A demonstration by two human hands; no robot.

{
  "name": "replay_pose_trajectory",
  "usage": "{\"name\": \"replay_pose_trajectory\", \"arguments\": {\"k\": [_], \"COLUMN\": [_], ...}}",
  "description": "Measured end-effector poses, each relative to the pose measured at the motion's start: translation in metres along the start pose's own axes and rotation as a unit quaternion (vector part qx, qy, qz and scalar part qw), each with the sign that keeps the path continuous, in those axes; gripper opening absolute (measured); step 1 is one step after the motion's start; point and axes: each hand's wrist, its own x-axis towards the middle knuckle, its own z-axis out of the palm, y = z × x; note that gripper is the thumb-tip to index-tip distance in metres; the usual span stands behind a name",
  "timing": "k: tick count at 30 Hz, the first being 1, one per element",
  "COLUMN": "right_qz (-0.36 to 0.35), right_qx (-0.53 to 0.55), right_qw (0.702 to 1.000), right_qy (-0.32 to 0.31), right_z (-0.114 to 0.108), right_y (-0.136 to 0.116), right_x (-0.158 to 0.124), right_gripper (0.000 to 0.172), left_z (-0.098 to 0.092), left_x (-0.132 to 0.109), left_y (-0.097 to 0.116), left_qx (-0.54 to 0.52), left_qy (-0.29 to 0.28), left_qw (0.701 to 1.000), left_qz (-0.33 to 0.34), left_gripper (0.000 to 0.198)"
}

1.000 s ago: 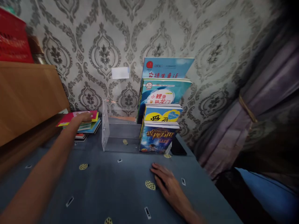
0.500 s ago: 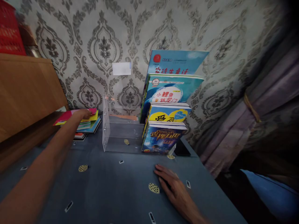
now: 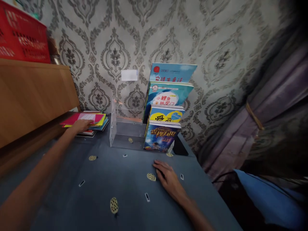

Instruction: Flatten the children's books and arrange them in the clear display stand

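Observation:
My left hand [image 3: 82, 126] reaches to the near edge of a stack of thin books, where a pink book [image 3: 72, 118] lies on top. Its fingers touch the stack, but blur hides whether they grip a book. Yellow and light-blue edges show beneath the pink cover. My right hand [image 3: 168, 176] rests palm down on the table with its fingers stretched out, holding nothing. Beyond it stands a clear stepped book rack [image 3: 113, 130]. Books fill the rack's right side: a dark blue book [image 3: 161, 136], a yellow-and-blue book [image 3: 166, 113], a teal book [image 3: 173, 91] and a tall light-blue book [image 3: 173, 71].
A blue patterned cloth [image 3: 120, 179] covers the table. A black flat object [image 3: 180, 147] lies beside the rack. At left are a wooden cabinet [image 3: 36, 99] and a red basket [image 3: 26, 35]. A tied curtain [image 3: 231, 128] hangs at right, by the patterned wall [image 3: 211, 73].
My head view has shifted, showing more of the red basket. My left hand has gone from the top of the pink book to the stack's near edge. My right hand stays on the table.

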Motion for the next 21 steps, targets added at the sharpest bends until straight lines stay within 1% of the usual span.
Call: {"name": "replay_pose_trajectory", "arguments": {"k": [3, 9, 12, 15, 17, 21], "right_qz": [-0.016, -0.022, -0.021, -0.022, -0.032, -0.037], "right_qx": [0.002, -0.003, -0.011, -0.013, -0.009, -0.016], "right_qw": [1.0, 1.0, 1.0, 1.0, 0.999, 0.999], "right_qy": [0.009, 0.009, 0.012, 0.018, 0.018, 0.012], "right_z": [0.0, 0.0, 0.002, 0.004, 0.004, 0.004], "right_y": [0.0, -0.002, -0.001, 0.0, 0.0, 0.001], "right_x": [0.001, 0.001, 0.001, 0.001, 0.001, 0.002], "right_gripper": [0.037, 0.037, 0.037, 0.036, 0.036, 0.037], "left_z": [0.0, 0.007, 0.014, 0.019, 0.02, 0.009], "left_x": [-0.038, -0.111, -0.143, -0.171, -0.188, -0.219], "left_y": [0.011, 0.036, 0.048, 0.058, 0.067, 0.091], "left_qx": [0.019, 0.051, 0.055, 0.021, -0.012, -0.06], "left_qy": [-0.012, 0.005, -0.019, -0.055, -0.077, -0.095], "left_qw": [1.0, 0.999, 0.998, 0.998, 0.997, 0.993], "left_qz": [-0.011, -0.003, 0.0, -0.001, 0.0, 0.021], "left_gripper": [0.052, 0.057, 0.058, 0.058, 0.058, 0.057]}}
